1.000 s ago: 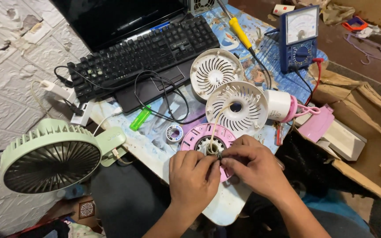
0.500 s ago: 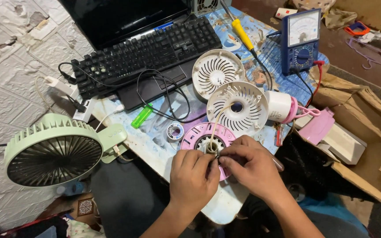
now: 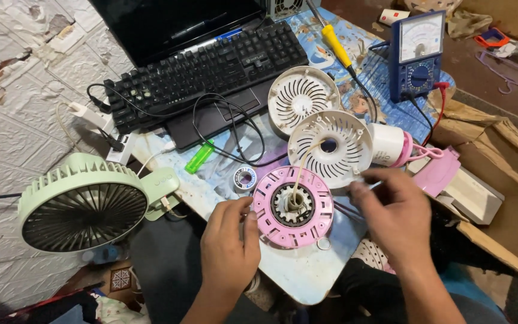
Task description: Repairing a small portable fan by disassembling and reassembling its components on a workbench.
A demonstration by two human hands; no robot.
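Observation:
A pink round fan part (image 3: 295,207) with a toothed metal core lies flat near the table's front edge. My left hand (image 3: 230,240) grips its left rim between thumb and fingers. A thin pale wire (image 3: 304,168) rises from the core toward the white grille (image 3: 331,147) behind it. My right hand (image 3: 391,210) hovers just right of the pink part, off it, fingers drawn together and blurred. Whether anything is pinched in them is unclear. A small metal ring (image 3: 324,243) lies at the part's front edge.
A second white grille (image 3: 304,96), a black keyboard (image 3: 205,66), a blue multimeter (image 3: 418,54) and a yellow screwdriver (image 3: 337,45) sit behind. A green fan (image 3: 82,207) stands at the left, with a green lighter (image 3: 199,156) and solder reel (image 3: 245,179) nearby. Cardboard (image 3: 493,138) lies right.
My right hand has lifted off the pink part and drawn back to the right. The part's core and the pale wire now show. My left hand has slid to the left rim.

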